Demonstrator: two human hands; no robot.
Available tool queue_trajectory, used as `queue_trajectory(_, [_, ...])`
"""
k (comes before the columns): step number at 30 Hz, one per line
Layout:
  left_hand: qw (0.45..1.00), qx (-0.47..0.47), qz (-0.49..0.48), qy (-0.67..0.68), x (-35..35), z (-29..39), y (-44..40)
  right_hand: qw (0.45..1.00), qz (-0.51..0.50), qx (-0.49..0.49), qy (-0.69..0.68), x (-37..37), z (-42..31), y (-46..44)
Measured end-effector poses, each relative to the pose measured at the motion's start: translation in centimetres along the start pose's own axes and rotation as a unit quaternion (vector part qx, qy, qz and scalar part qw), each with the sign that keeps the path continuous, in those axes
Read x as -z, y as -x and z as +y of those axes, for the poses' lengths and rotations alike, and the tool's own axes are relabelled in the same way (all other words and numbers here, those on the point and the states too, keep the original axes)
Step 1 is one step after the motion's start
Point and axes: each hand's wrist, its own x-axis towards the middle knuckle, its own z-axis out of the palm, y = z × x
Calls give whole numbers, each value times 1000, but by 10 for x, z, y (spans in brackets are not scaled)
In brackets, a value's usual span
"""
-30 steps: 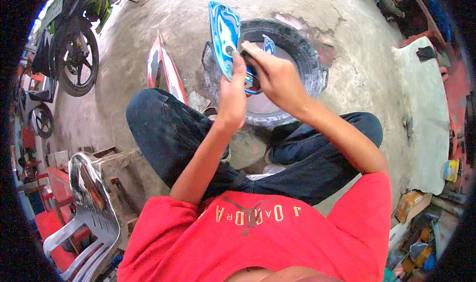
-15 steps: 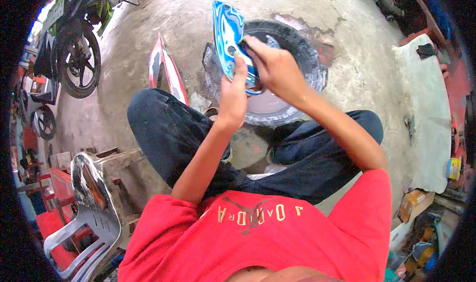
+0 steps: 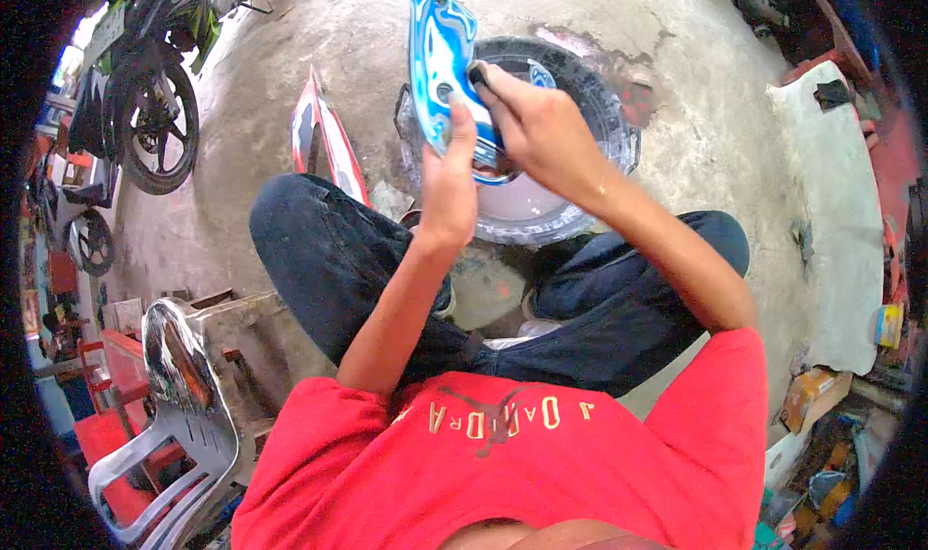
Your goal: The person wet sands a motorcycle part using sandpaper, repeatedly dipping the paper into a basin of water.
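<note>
My left hand (image 3: 450, 188) grips a glossy blue-and-white panel (image 3: 447, 43), like a motorcycle fairing, with the thumb on its face near a round hole. The panel is held tilted over a black round tub (image 3: 611, 96) of cloudy greyish water. My right hand (image 3: 541, 125) is closed at the panel's right edge, pinching a small black piece (image 3: 478, 73) that looks like sandpaper. The fingers partly hide it. Another blue-and-white part (image 3: 541, 74) shows in the tub behind my right hand.
A red-and-white pointed panel (image 3: 340, 149) lies on the concrete floor left of the tub. Motorcycle wheels (image 3: 155, 125) stand at upper left, a grey plastic chair (image 3: 193, 444) at lower left. A pale board (image 3: 831, 241) and clutter line the right side.
The panel and my left hand have shifted slightly up and left. My right hand stays at the panel's edge, its fingers a little lower along the black piece.
</note>
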Motion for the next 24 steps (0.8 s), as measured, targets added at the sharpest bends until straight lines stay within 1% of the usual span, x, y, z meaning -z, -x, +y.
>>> queue_trajectory(1, [999,4,-15,27,2,2,-1,991,81,107,12,-11,7,6])
queue_trajectory(3, [999,-33,13,-22,-1,-3,0,995,63,83,-7,-9,6,9])
queue_trajectory(5, [1000,-5,6,-30,-3,0,4,998,22,53,22,5,2,0])
queue_trajectory(6, [1000,3,9,14,0,-1,-1,999,8,45,9,4,-5,4])
queue_trajectory(7, [998,-7,7,55,1,0,-5,992,60,108,30,-8,4,12])
queue_trajectory(9, [994,21,-17,110,7,11,-8,989,27,133,57,-7,3,19])
queue_trajectory(10, [991,24,-1,134,3,17,-8,988,29,134,75,-4,9,16])
queue_trajectory(11, [991,28,-6,131,6,24,-8,986,31,133,93,0,18,11])
queue_trajectory(13, [985,14,-36,170,13,26,-10,977,71,140,148,13,33,2])
queue_trajectory(15, [984,27,-44,172,16,32,-9,987,84,85,106,16,41,0])
queue_trajectory(17, [983,28,-45,176,15,34,-9,976,65,153,140,9,37,8])
queue_trajectory(18, [983,22,-40,180,16,34,-10,964,59,210,152,3,32,13])
queue_trajectory(19, [983,16,-34,182,17,34,-11,958,41,238,156,0,21,18])
queue_trajectory(20, [982,24,-51,183,21,35,-12,959,29,242,142,0,23,16])
queue_trajectory(21, [983,24,-40,175,23,36,-12,961,17,245,128,3,28,14])
queue_trajectory(23, [986,30,-23,163,21,37,-11,977,59,158,133,9,56,-1])
queue_trajectory(24, [986,37,-15,164,20,37,-11,989,67,79,108,15,58,-11])
